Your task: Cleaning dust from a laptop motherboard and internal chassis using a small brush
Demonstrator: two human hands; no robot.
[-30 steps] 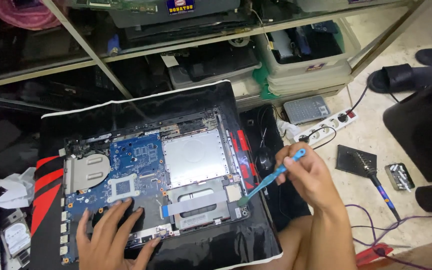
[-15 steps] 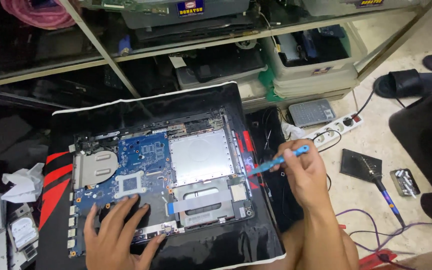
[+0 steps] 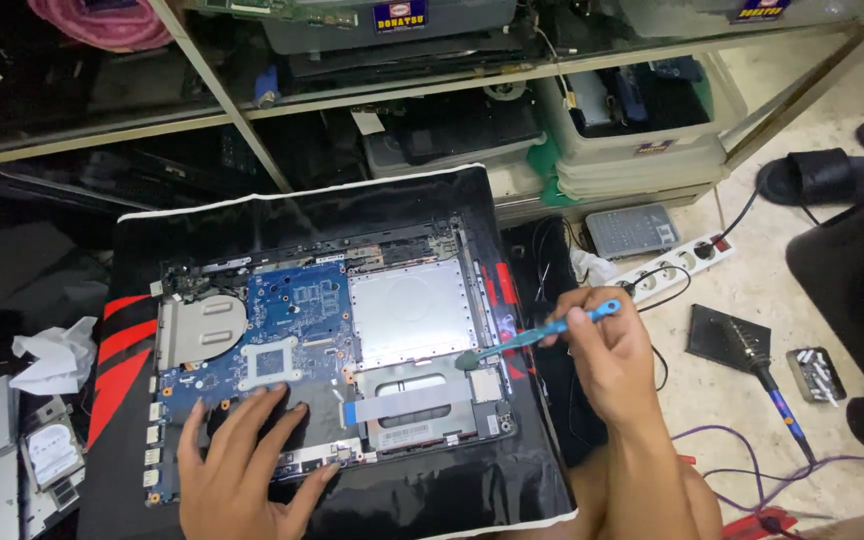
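An opened laptop base (image 3: 332, 330) with a blue circuit board (image 3: 292, 310) and a silver metal plate (image 3: 410, 312) lies on a black and red mat (image 3: 352, 210). My left hand (image 3: 247, 465) rests flat on the board's near edge, fingers spread, holding nothing. My right hand (image 3: 612, 365) grips a blue plastic pry tool (image 3: 542, 330) like a pen. Its flat tip touches the laptop's right side beside the silver plate.
A white tissue (image 3: 52, 355) and a bare hard drive (image 3: 52, 455) lie left of the mat. Right of it are a white power strip (image 3: 667, 265), a small grey box (image 3: 632, 230), a soldering iron (image 3: 777, 400) on a black stand, cables and sandals. Cluttered glass shelves stand behind.
The right hand has lifted slightly and carried the pry tool's tip up along the laptop's right side. The left hand has stayed pressed on the board.
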